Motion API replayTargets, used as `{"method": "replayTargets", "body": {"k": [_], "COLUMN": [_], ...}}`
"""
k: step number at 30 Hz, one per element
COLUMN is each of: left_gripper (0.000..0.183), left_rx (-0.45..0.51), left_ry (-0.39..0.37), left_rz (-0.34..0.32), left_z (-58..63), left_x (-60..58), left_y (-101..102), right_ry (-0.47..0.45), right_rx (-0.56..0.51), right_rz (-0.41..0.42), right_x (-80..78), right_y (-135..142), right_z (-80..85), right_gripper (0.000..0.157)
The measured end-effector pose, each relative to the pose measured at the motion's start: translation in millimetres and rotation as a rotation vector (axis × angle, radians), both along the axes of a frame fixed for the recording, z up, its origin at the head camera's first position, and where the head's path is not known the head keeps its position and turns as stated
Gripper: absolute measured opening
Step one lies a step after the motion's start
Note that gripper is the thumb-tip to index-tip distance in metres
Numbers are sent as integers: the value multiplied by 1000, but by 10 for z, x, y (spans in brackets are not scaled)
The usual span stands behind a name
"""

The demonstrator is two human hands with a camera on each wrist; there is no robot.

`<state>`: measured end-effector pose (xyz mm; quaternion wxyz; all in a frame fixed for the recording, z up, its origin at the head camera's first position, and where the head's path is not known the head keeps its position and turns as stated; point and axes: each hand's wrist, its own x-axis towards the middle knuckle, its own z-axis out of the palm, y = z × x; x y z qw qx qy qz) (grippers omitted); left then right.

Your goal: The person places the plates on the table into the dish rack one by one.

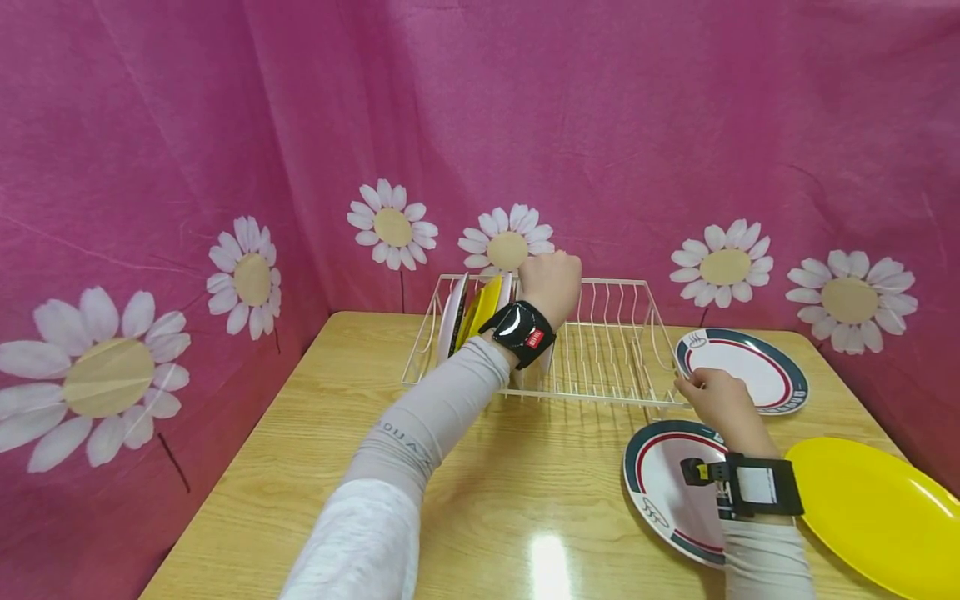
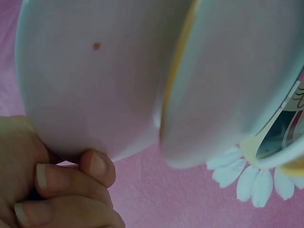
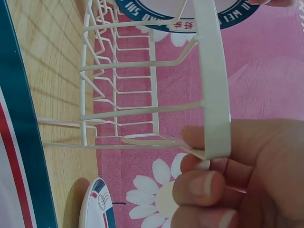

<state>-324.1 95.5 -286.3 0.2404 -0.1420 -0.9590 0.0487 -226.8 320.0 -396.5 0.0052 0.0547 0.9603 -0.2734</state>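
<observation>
Rack [image 3: 213, 71] stands on the table [image 1: 292, 442], mid-frame in the head view. We judge the racking of plates to be about midway: several stand on edge, three lie flat.

Done, as far as we can see: plates stand side by side toward the rack's left end. We pick out a white-backed plate [image 1: 450, 321] outermost and a yellow plate [image 1: 486, 300] just beside it. Others are half hidden by the forearm, so we give no firm count.

In hand: left hand [image 1: 551, 283], above the rack, has its fingers curled at the rim of a pale-backed plate [image 2: 80, 85], pinching it. That plate stands on edge beside the others; whether it is fully seated between the wires we cannot tell. Right hand [image 1: 722, 404] grips the rack's near right corner, thumb and fingers closed about the rail; we read this as steadying.

Left to do, by our reckoning: three plates lying on the table at the right of the frame. A dark-rimmed plate [image 1: 750, 367] lies beside the rack, another dark-rimmed one [image 1: 667, 475] nearer, partly under the right forearm, and a big yellow oval dish [image 1: 885, 517] at lower right.
</observation>
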Motion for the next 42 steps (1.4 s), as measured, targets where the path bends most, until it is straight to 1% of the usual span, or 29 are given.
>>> {"method": "replayTargets", "body": {"k": [6, 14, 19, 27, 30, 37, 42], "left_gripper": [27, 27, 26, 27, 26, 26, 26], "left_rx": [-13, -7, -26, -72, -88, -125, -135], "left_ry": [-72, -75, -88, -109, -97, -67, -33], "left_rz": [24, 53, 72, 135, 140, 104, 98], "left_z": [-91, -202, -281, -314, -324, -337, -354], "left_x": [-30, -63, -93, -80, -73, -44, -22], "left_y": [43, 72, 92, 148, 156, 162, 177], "right_ry": [-4, 2, 25, 27, 19, 17, 15], "right_rx": [-16, -13, -3, -11, -16, -15, -16], "right_rz": [-1, -2, 2, 3, 2, 6, 5], "right_x": [3, -5, -7, 14, 13, 5, 6], "right_y": [-1, 1, 1, 0, -3, 10, 1], "right_z": [-2, -1, -3, 6, 14, 11, 11], "right_gripper": [32, 32, 31, 31, 32, 33, 31]}}
